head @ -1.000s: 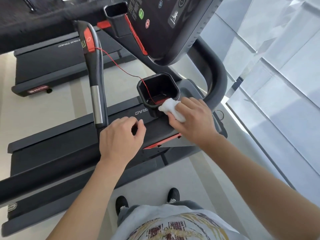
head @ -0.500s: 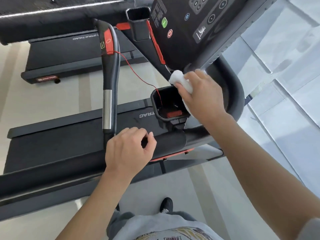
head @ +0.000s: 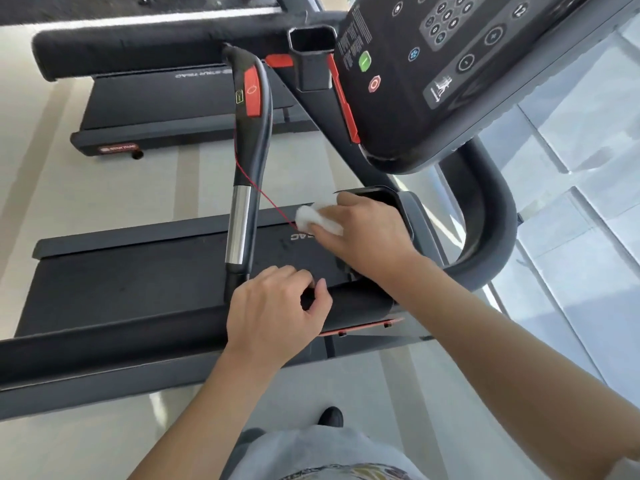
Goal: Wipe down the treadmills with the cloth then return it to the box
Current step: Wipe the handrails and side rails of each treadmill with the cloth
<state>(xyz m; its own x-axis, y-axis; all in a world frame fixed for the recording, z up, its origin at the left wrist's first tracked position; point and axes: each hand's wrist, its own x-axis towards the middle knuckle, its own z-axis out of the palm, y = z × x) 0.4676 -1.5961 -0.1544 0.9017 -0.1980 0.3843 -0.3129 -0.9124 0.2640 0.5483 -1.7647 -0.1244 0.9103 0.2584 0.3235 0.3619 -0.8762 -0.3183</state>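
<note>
Two hands are working at the near treadmill (head: 145, 271): the right hand (head: 367, 233) is pinching the white cloth (head: 317, 220) against the left rim of the cup holder (head: 398, 202), fingers clamped on it to scrub, while the left hand (head: 277, 313) is curling loosely over the crossbar (head: 353, 303), probably for balance. One cloth and two treadmills are showing; no box is visible.
</note>
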